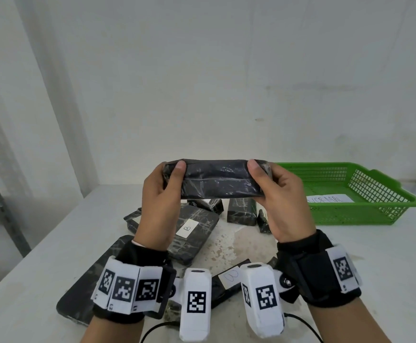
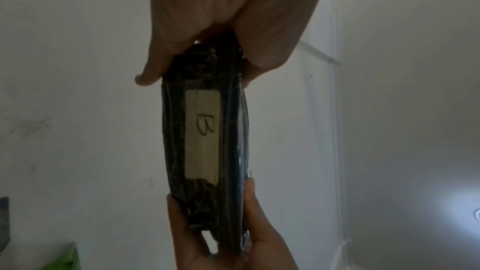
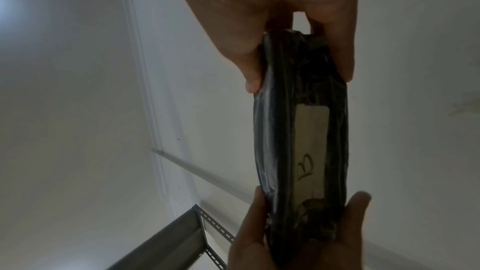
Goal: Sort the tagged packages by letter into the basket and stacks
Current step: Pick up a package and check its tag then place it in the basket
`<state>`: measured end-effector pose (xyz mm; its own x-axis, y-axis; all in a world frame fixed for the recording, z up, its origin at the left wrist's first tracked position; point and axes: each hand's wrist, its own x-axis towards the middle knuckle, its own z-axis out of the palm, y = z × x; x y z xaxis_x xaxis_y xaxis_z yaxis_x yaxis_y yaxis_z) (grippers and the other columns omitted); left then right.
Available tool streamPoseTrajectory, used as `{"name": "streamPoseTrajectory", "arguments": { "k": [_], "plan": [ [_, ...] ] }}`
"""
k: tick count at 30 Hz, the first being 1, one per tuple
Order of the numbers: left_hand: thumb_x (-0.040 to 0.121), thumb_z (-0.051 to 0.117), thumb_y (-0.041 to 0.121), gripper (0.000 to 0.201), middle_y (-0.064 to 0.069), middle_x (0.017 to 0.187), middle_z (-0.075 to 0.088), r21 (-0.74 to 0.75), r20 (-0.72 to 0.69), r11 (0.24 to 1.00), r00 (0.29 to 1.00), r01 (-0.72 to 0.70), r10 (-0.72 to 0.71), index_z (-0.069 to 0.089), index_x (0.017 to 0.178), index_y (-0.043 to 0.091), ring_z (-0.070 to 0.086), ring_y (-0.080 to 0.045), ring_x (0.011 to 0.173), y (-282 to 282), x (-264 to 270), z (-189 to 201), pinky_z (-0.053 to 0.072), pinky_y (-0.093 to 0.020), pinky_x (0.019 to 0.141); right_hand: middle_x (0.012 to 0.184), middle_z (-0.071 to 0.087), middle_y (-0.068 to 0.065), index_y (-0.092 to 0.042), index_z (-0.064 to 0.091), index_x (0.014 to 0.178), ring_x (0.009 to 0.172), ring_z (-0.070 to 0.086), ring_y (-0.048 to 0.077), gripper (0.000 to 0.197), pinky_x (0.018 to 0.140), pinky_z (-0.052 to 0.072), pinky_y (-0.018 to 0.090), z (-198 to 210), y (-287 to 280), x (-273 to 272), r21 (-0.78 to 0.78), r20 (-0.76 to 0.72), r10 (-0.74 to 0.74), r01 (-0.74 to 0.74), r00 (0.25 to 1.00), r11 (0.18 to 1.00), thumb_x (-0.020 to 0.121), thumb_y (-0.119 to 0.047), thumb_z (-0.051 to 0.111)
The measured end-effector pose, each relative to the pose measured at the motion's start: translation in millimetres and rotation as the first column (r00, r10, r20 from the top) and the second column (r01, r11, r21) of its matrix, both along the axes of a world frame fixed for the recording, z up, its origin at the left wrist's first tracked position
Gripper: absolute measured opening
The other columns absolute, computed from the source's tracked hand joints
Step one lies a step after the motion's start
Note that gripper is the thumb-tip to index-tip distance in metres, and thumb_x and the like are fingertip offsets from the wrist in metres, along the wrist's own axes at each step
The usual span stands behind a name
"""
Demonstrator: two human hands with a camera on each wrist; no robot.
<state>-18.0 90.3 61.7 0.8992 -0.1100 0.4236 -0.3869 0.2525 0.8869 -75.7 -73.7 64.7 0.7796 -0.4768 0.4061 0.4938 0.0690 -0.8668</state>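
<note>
pale walls rise behind a white worktop [image 1: 350, 263], seen from a head camera looking down. both hands hold one black wrapped package [image 1: 220, 179] up above the worktop, level and lengthwise between them. the left hand [image 1: 161, 196] grasps its left end, thumb on the near face and fingers behind; the right hand [image 1: 285, 196] grasps the right end the same way. in the wrist views the far face of the package carries a white tag [image 2: 203, 137] with a handwritten b. below the hands, more black packages lie loose on the worktop; one flat package [image 1: 194, 233] shows a white tag marked b, and another tag [image 1: 231, 276] near the wrists also reads b. to the right stands a green basket [image 1: 365, 211] with mesh walls, holding a white paper label [image 1: 329, 199] on its floor; the held package is left of the basket and not in it. a grey metal shelf frame [image 1: 1, 209] stands at the far left.
</note>
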Motion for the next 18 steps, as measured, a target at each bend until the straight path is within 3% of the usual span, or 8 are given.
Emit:
{"name": "streamPoseTrajectory", "arguments": {
  "k": [3,5,9,10,12,14,16,18],
  "plan": [
    [0.088,0.065,0.039,0.039,-0.011,0.095,0.075,-0.034,-0.023,0.998,0.998,0.059,-0.06,0.067,0.102,0.003,0.073,-0.021,0.09,-0.4,-3.7,0.6,0.055,-0.038,0.083,0.087,0.073,0.009,-0.008,0.073,0.086,0.084,0.068,0.019,0.012,0.096,0.054,0.048,-1.7,0.9,3.3,0.029,-0.023,-0.023,0.024,0.999,0.999,0.092,-0.013,0.064],
    [0.078,0.078,0.045,0.052,-0.014,0.098,0.075,-0.012,-0.006,0.999,0.999,0.034,-0.034,0.068,0.105,0.002,0.073,-0.027,0.094,-1.3,-2.9,-1.5,0.056,-0.047,0.088,0.087,0.073,0.009,-0.008,0.071,0.085,0.083,0.068,0.018,0.015,0.093,0.054,0.047,-2.7,2.8,5.1,0.003,-0.037,-0.047,0.047,0.998,0.999,0.093,-0.018,0.064],
    [0.078,0.075,0.034,0.036,-0.012,0.097,0.074,0.001,0.016,0.999,0.999,-0.052,0.052,0.069,0.1,0.006,0.072,-0.029,0.095,-1.5,2.3,-2.9,0.054,-0.055,0.093,0.104,0.074,0.013,-0.003,0.067,0.102,0.099,0.071,0.026,0.051,0.094,0.055,0.041,-2.8,8.8,5.2,0.018,-0.074,0.047,-0.045,0.996,0.999,0.075,-0.045,0.074],
    [0.081,0.075,0.031,0.033,-0.013,0.098,0.074,0.005,0.011,0.999,0.999,-0.049,0.049,0.069,0.1,0.005,0.072,-0.029,0.095,-1.8,3.6,-3.3,0.054,-0.055,0.093,0.105,0.074,0.014,-0.002,0.066,0.104,0.1,0.071,0.027,0.051,0.094,0.055,0.04,-4.0,9.4,5.6,0.024,-0.065,0.044,-0.042,0.997,0.999,0.073,-0.042,0.076],
    [0.085,0.076,0.025,0.027,-0.013,0.098,0.074,0.008,0.006,1.0,1.0,-0.017,0.017,0.068,0.1,0.004,0.072,-0.029,0.094,-2.0,2.9,-3.5,0.055,-0.053,0.091,0.101,0.074,0.012,-0.006,0.066,0.098,0.097,0.071,0.025,0.029,0.091,0.056,0.038,-5.7,8.6,7.2,-0.006,-0.045,-0.022,0.022,0.999,1.0,0.079,-0.025,0.078],
    [0.082,0.077,0.025,0.031,-0.012,0.096,0.075,-0.026,-0.033,0.999,0.998,0.047,-0.047,0.067,0.101,0.003,0.073,-0.026,0.092,-2.6,-1.1,-2.4,0.058,-0.043,0.083,0.098,0.074,0.013,-0.009,0.065,0.093,0.095,0.071,0.026,0.016,0.09,0.055,0.04,-6.9,6.1,9.5,-0.032,-0.039,-0.059,0.058,0.998,0.998,0.084,-0.015,0.076],
    [0.075,0.078,0.028,0.041,-0.012,0.097,0.075,-0.051,-0.056,0.996,0.996,0.073,-0.075,0.066,0.103,0.001,0.073,-0.024,0.092,-3.2,-4.5,-3.0,0.057,-0.038,0.08,0.101,0.073,0.017,-0.004,0.064,0.097,0.097,0.07,0.03,0.019,0.091,0.055,0.041,-6.3,5.1,11.4,-0.052,-0.042,-0.057,0.054,0.997,0.997,0.085,-0.014,0.075],
    [0.077,0.081,0.02,0.036,-0.014,0.098,0.075,-0.047,-0.049,0.999,0.999,0.01,-0.012,0.067,0.103,0.0,0.073,-0.027,0.094,-4.1,-1.8,-6.9,0.057,-0.045,0.087,0.1,0.072,0.017,0.0,0.064,0.099,0.094,0.071,0.027,0.023,0.089,0.056,0.039,-5.6,6.4,12.2,-0.075,-0.04,-0.064,0.061,0.997,0.995,0.085,-0.014,0.075]
  ]
}}
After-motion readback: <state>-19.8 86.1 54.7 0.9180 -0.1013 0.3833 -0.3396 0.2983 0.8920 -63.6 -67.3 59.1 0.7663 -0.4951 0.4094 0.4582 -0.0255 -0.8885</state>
